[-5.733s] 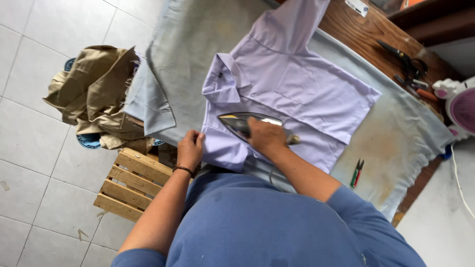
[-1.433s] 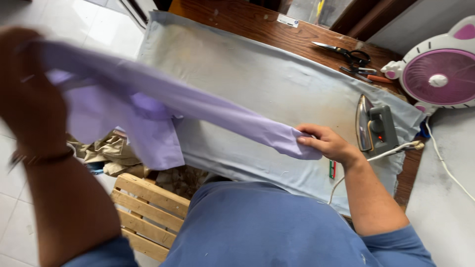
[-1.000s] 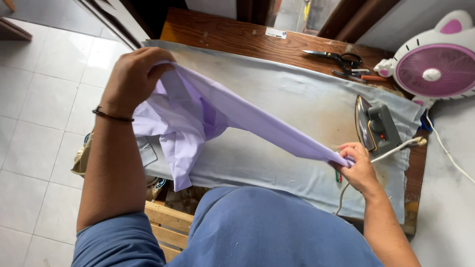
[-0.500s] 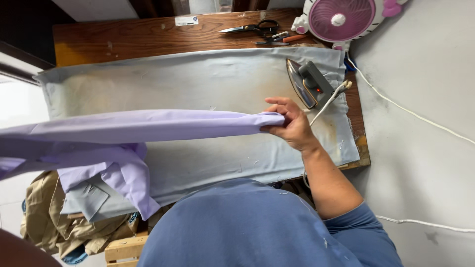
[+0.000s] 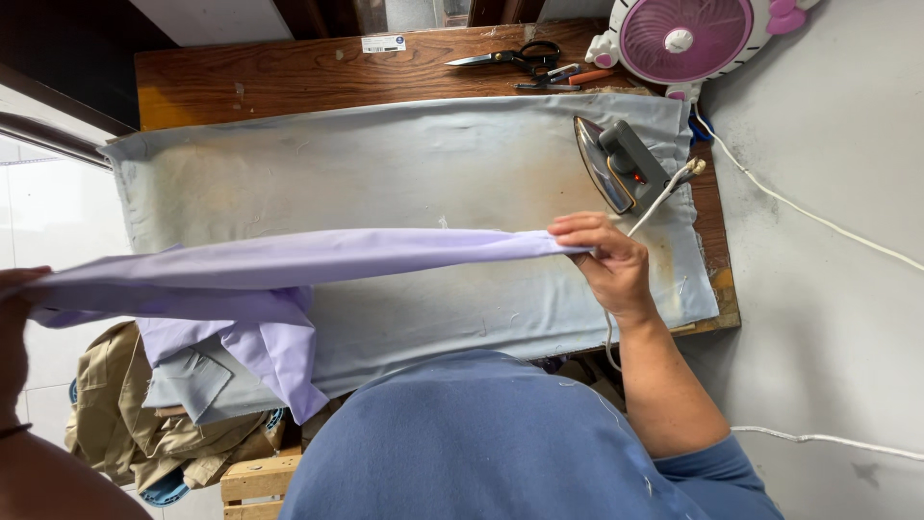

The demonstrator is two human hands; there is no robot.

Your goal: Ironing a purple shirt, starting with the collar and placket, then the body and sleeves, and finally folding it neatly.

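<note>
1. Two hands on one lavender shirt [image 5: 289, 260]. The right hand [image 5: 611, 265] has its fingers [image 5: 576, 223] pinched closed on one end of the fabric. The left hand [image 5: 14, 299] sits at the frame's left edge with the other end wrapped over it, so that grip looks closed too, though the fingertips are mostly hidden.
2. What changed: about five seconds ago the shirt lay flat on the pad under the iron. Now it's lifted and stretched into a long band between the hands, with the rest of it hanging below near the left hand.
3. Half a second ago it looked nearly the same, so the stretch is being held. My read is that the pressing pass on that side is over and the shirt is being repositioned.
4. The iron [image 5: 621, 164] is parked just beyond the right fingers, apart from them, on the grey pad [image 5: 385, 164] covering the desk [image 5: 289, 72].
5. Further past the fingers: scissors [image 5: 510, 60] and a pink fan [image 5: 679, 39]. Khaki clothes [image 5: 125, 433] are piled below the left hand.
</note>
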